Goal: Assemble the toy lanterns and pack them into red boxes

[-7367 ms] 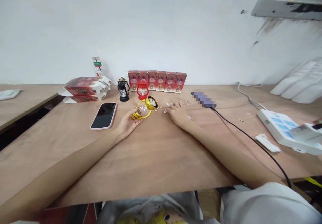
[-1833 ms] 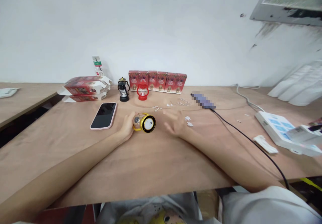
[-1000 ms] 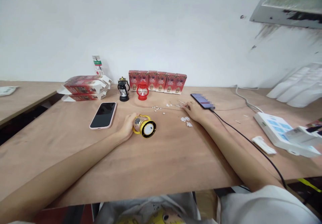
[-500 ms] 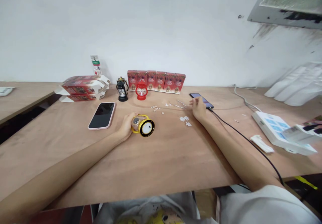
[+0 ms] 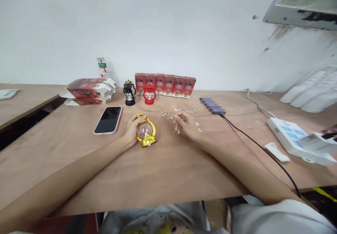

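Observation:
My left hand (image 5: pixel 132 130) is closed around the top and side of a small gold lantern (image 5: pixel 145 130) with a clear round globe. The lantern leans a little, its base toward me and mostly turned from view. To its right, my right hand (image 5: pixel 184 124) is held just above the table with the fingers pinched. A short thin stick (image 5: pixel 175 131), pale and maybe metal, pokes out from the fingers. Small round discs (image 5: pixel 163 113) lie beyond that hand, and several more thin sticks (image 5: pixel 190 109) lie past it. White bits (image 5: pixel 198 124) sit partly hidden beside the hand.
A black lantern (image 5: pixel 129 93) and a red lantern (image 5: pixel 149 95) stand before a row of red boxes (image 5: pixel 169 85). Flattened boxes (image 5: pixel 88 91) and a pink-cased phone (image 5: pixel 108 120) are at left. Right are a cabled phone (image 5: pixel 212 106), a power strip (image 5: pixel 292 134) and a white piece (image 5: pixel 276 151).
The gold lantern has turned from base facing me to nearly upright in my left hand. My right hand went to the thin sticks, then came back left toward the lantern with one.

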`<act>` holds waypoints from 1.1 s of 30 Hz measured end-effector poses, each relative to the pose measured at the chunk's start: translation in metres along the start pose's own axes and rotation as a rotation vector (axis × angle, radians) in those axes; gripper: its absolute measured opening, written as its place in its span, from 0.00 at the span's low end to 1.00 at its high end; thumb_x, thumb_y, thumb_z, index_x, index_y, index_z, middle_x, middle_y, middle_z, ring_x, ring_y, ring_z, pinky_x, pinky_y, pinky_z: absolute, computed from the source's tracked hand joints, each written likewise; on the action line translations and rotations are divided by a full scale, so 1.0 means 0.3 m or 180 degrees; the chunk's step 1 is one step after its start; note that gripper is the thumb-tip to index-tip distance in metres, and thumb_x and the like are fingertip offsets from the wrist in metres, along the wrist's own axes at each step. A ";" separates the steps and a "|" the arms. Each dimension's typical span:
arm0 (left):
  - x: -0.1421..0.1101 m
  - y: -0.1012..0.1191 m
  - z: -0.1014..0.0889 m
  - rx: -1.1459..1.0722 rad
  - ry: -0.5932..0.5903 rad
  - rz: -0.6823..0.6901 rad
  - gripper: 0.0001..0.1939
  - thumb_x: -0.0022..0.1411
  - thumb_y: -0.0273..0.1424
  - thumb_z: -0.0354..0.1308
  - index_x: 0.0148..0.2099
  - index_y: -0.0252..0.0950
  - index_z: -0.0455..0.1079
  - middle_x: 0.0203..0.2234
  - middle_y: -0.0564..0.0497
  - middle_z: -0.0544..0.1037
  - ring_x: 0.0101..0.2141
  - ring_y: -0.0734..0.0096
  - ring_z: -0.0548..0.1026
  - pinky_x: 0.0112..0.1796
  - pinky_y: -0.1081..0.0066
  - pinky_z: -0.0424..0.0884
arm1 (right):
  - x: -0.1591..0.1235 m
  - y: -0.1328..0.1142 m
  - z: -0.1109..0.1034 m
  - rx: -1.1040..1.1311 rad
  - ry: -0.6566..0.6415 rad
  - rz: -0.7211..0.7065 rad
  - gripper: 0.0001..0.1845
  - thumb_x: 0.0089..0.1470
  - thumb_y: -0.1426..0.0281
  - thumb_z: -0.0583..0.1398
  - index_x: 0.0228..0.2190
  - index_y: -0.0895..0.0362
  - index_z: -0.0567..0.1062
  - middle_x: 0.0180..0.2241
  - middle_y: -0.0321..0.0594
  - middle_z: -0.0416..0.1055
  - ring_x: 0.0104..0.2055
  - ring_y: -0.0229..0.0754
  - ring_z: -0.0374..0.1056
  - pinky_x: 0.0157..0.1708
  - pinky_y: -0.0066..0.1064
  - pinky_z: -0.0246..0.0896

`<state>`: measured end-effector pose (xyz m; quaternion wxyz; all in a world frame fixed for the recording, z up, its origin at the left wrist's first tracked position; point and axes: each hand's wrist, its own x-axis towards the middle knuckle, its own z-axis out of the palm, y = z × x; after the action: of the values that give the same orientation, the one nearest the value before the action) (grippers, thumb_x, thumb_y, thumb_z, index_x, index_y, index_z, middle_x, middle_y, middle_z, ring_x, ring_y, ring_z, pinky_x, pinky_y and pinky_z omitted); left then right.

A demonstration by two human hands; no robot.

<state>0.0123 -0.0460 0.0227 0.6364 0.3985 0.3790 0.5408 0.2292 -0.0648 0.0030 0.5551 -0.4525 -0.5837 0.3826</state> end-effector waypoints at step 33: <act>-0.044 -0.017 -0.017 0.4179 -0.1086 0.3000 0.44 0.53 0.35 0.60 0.66 0.39 0.41 0.46 0.45 0.68 0.46 0.57 0.70 0.44 0.58 0.70 | -0.052 -0.046 -0.012 -0.3409 -0.1639 -0.1242 0.21 0.52 0.65 0.59 0.46 0.61 0.68 0.44 0.51 0.67 0.46 0.52 0.65 0.46 0.44 0.62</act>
<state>0.0079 -0.0592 0.0169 0.0292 0.8831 0.3092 0.3516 0.2309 -0.0841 0.0117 0.1524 -0.4463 -0.8815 0.0253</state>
